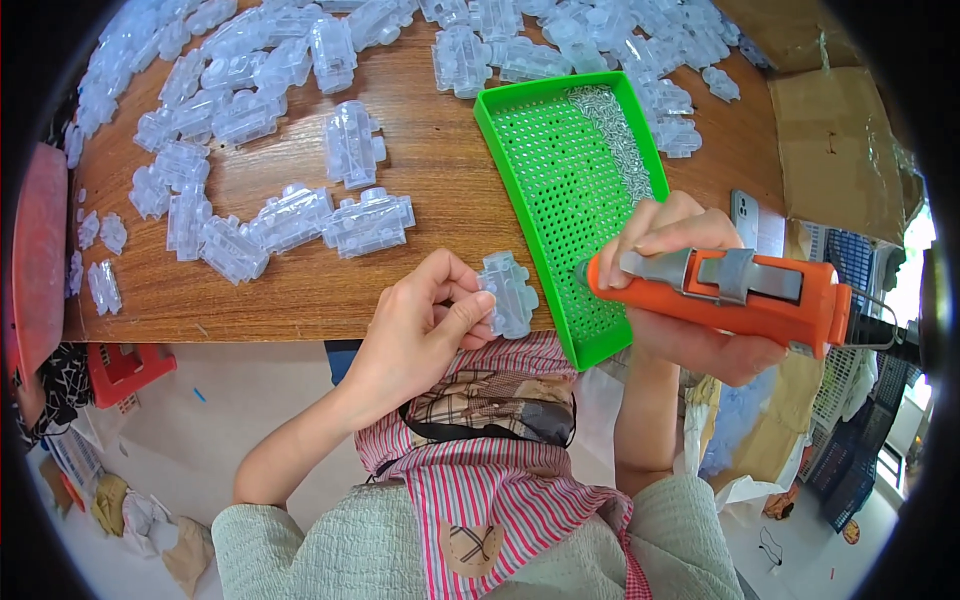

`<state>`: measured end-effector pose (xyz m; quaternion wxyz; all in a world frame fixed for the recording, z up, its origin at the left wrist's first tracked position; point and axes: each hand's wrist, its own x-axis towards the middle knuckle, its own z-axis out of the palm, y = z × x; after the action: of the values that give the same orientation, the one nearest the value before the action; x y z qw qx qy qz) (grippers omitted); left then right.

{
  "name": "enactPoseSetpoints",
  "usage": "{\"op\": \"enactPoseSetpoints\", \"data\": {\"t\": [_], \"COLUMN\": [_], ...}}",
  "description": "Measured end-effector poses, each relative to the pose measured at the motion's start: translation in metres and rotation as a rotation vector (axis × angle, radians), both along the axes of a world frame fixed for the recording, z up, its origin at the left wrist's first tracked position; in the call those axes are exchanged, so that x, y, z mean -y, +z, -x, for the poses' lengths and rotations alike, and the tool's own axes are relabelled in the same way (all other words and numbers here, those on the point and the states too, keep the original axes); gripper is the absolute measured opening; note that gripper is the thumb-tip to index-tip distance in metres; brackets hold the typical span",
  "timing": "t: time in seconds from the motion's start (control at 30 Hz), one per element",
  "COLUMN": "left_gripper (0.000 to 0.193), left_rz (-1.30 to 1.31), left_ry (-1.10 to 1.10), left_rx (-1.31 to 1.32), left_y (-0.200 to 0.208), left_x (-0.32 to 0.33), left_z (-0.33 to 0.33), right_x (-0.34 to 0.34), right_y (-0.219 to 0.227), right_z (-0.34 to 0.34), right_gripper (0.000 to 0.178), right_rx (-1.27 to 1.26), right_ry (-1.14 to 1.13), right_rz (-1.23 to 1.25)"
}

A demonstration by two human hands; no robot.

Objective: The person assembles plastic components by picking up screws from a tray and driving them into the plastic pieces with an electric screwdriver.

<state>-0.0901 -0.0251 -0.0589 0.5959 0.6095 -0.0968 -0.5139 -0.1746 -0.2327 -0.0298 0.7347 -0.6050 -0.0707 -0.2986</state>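
Between the thumb and fingers of my left hand (420, 320) is a clear plastic part (509, 295), held at the table's front edge. My right hand (690, 240) is wrapped round an orange electric screwdriver (725, 305) with a grey metal lever along its side. The screwdriver's tip points left, over the near part of a green perforated tray (575, 330). Small silver screws (615, 135) lie heaped along the tray's far right side. Several more clear plastic parts (350, 145) rest on the table to the left and beyond my left hand.
The brown wooden table (440, 190) carries piles of clear parts (250, 60) along its far side. A phone (743, 215) lies right of the tray. Cardboard (840, 140) stands at the right edge. A red stool (125, 370) is below the table on the left.
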Motion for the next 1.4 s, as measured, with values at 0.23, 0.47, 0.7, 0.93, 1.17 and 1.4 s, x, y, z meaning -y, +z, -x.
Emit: {"op": "enactPoseSetpoints", "data": {"t": [0.23, 0.47, 0.7, 0.93, 1.17, 1.4], "left_gripper": [0.015, 0.014, 0.014, 0.014, 0.013, 0.026], "left_rz": [0.009, 0.006, 0.007, 0.060, 0.032, -0.001], "left_ry": [0.004, -0.024, -0.030, 0.005, 0.020, -0.059], "left_rx": [-0.112, -0.104, -0.086, -0.051, 0.018, 0.513], "left_y": [-0.011, -0.006, -0.003, -0.009, -0.007, 0.010], "left_x": [-0.001, 0.004, 0.004, 0.004, 0.005, 0.007], "left_z": [0.001, -0.001, -0.004, 0.001, -0.007, -0.004], "right_x": [-0.011, -0.031, -0.053, -0.057, -0.053, -0.020], "right_y": [0.030, 0.045, 0.030, 0.018, 0.024, 0.046], "right_z": [0.006, -0.014, -0.026, -0.031, -0.012, -0.007], "right_gripper": [0.098, 0.077, 0.052, 0.029, 0.027, 0.075], "right_rx": [-0.033, -0.060, -0.144, -0.216, -0.250, -0.108], "right_ry": [0.028, 0.062, 0.093, 0.113, 0.120, 0.142], "right_rz": [-0.017, 0.051, 0.074, 0.103, 0.096, 0.051]}}
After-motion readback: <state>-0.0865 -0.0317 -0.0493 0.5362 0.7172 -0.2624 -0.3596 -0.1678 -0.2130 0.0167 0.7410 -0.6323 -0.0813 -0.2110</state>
